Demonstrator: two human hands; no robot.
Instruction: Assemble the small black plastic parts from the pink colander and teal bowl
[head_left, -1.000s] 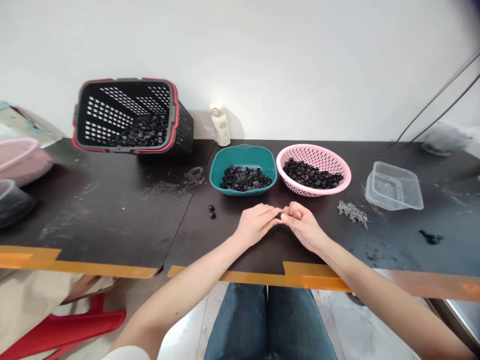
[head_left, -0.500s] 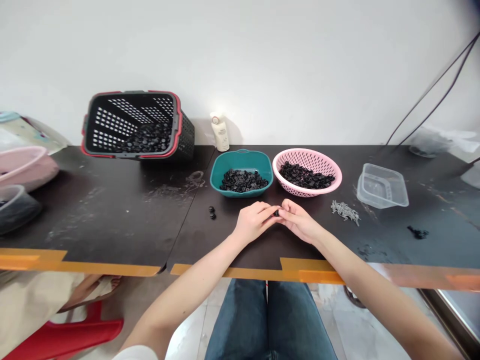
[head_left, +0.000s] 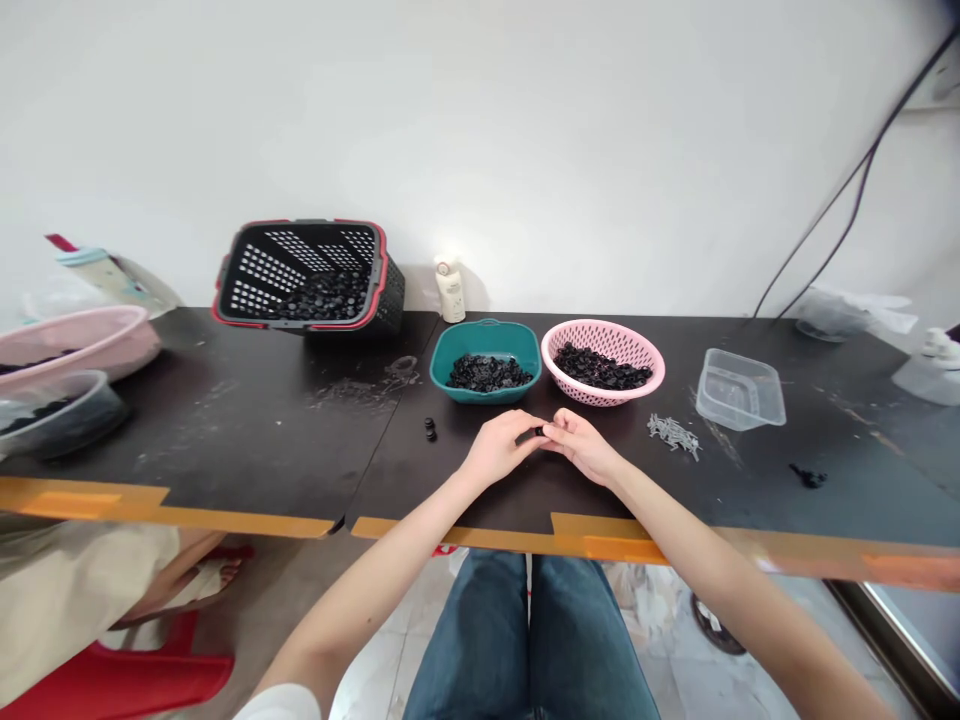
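Note:
My left hand (head_left: 499,447) and my right hand (head_left: 581,447) meet at the fingertips above the dark table top. Between them they pinch a small black plastic part (head_left: 539,431), mostly hidden by the fingers. Just beyond my hands stand a teal bowl (head_left: 485,391) and a pink perforated basket (head_left: 602,393), both holding many similar black parts. Left of my left hand, a small stack of black parts (head_left: 430,429) lies on the table. Right of my right hand lies a heap of thin grey screws (head_left: 673,436).
A black basket with a red rim (head_left: 307,275) holds more black parts at the far left, beside a white bottle (head_left: 450,290). A clear plastic tray (head_left: 739,390) sits to the right. Another person's leg (head_left: 75,590) and a red stool (head_left: 112,685) are at lower left.
The whole scene looks smaller and sits slightly lower because my head has moved. My hands stay together, still pinching the small black part.

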